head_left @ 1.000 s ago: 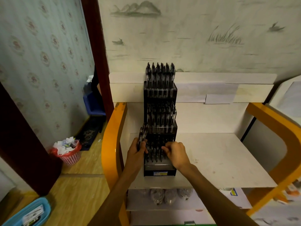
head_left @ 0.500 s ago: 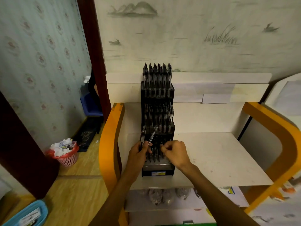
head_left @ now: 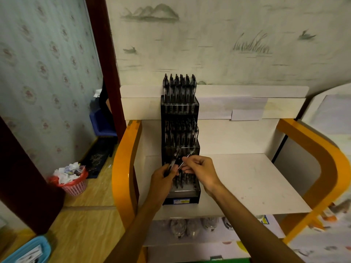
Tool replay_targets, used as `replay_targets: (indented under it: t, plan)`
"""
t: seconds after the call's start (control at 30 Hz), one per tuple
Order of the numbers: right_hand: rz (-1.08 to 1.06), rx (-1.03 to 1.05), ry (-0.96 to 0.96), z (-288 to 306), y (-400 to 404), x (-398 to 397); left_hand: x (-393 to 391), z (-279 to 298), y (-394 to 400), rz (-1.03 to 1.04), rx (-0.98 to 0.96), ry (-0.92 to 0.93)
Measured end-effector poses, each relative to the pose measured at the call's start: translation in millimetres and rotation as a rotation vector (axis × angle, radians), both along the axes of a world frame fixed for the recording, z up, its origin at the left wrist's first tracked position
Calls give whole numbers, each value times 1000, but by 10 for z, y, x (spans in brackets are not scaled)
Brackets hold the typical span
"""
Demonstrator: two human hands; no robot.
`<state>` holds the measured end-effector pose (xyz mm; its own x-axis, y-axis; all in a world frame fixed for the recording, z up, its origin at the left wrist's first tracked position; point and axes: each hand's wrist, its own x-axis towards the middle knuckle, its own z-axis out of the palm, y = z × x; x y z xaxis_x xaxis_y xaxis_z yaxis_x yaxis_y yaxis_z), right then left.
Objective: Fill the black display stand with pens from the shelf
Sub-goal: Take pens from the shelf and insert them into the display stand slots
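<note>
The left hand [head_left: 164, 174] grips a small bundle of pens [head_left: 173, 161], fingers curled round their lower barrels, while the right hand [head_left: 199, 168] pinches a single pen [head_left: 187, 158] between thumb and fingertips, drawing it from the bundle just above the stand's lowest tier. The stand [head_left: 180, 130] is a black, stepped, three-tier rack with clear front panels, standing on the white shelf [head_left: 247, 177] against the wall; its upper two tiers look full and the bottom one partly filled. The pens are likely light, stiff and smooth plastic, so they may slip or fan out of a loose bundle; a pinch at mid-barrel seems best for steering a tip into its slot. The shelf is matte and scuffed, framed by glossy orange curved sides [head_left: 123, 168].
</note>
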<state>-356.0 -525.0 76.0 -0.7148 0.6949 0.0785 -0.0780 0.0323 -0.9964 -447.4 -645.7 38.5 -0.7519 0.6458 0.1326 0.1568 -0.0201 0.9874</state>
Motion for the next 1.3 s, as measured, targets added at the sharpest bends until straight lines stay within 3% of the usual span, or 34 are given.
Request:
replay_targets:
  t: [0.17, 0.33, 0.57, 0.8, 1.1, 1.3]
  plan:
    - [-115, 20, -8, -22, 132, 15, -62, -21, -81, 118, -28, 48]
    - [-220, 431, -210, -122, 286, 73, -143, -17, -176, 135, -14, 119]
    - [-210, 758, -279, -199, 250, 99, -179, -37, -228, 157, -24, 123]
    - [-208, 767, -266, -326, 214, 45, -167, 30, -263, 115, 4, 104]
    - [-170, 811, -520, -489, 220, 3, -177, 6, -245, 119, -42, 68]
    - [-177, 780, -560, -540, 209, 13, -183, -27, -237, 82, -14, 46]
